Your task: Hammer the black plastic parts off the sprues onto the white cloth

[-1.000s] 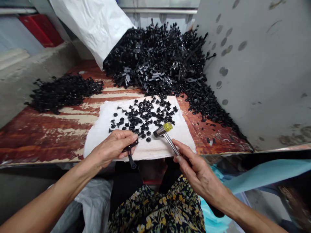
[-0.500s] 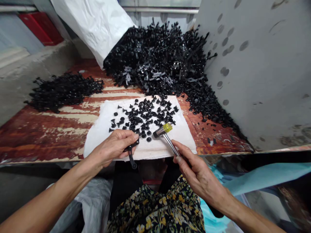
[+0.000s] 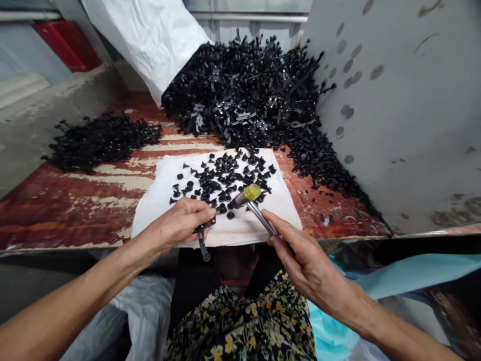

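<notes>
At the front edge of the white cloth point(image 3: 150, 213), my left hand point(image 3: 188, 218) pinches a black bracket-like part point(image 3: 203, 245), whose narrow arm hangs down past the table edge. My right hand point(image 3: 296, 250) is closed around the metal handle of a small mallet point(image 3: 246, 196) with a yellow face at one end and a dark one at the other. The mallet's dark end is just right of my left fingertips, over small black plugs point(image 3: 230, 215) with round heads. Several more such plugs lie scattered across the cloth. My left fingers hide part of the bracket.
A large heap of black parts point(image 3: 244, 90) spills from a white sack point(image 3: 146, 45) at the back. A smaller pile of black parts point(image 3: 101, 140) lies left on the worn red table point(image 3: 56, 210). A grey panel point(image 3: 406, 115) rises at the right.
The mallet has moved slightly left, towards my left hand, and its head has turned a little. My left hand still holds the bracket-like part in nearly the same place.
</notes>
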